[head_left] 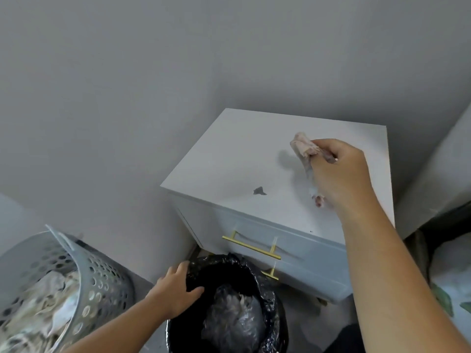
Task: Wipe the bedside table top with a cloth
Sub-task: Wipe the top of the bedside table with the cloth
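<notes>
The white bedside table [237, 154] stands in the corner, its top bare except for a small dark scrap [259, 191] near the front edge. My right hand [341, 174] hovers over the right part of the top, closed around a crumpled pale pink cloth [303, 146] that sticks out past my fingers and hangs below my palm. My left hand [175, 291] is low at the left, gripping the rim of a bin lined with a black bag [267, 296] that stands in front of the table.
Gold handles [251, 244] run across the drawer fronts just above the bin. A grey perforated laundry basket [76, 281] full of light fabric leans at the lower left. A bed edge [438, 159] borders the table on the right. Grey walls close in behind.
</notes>
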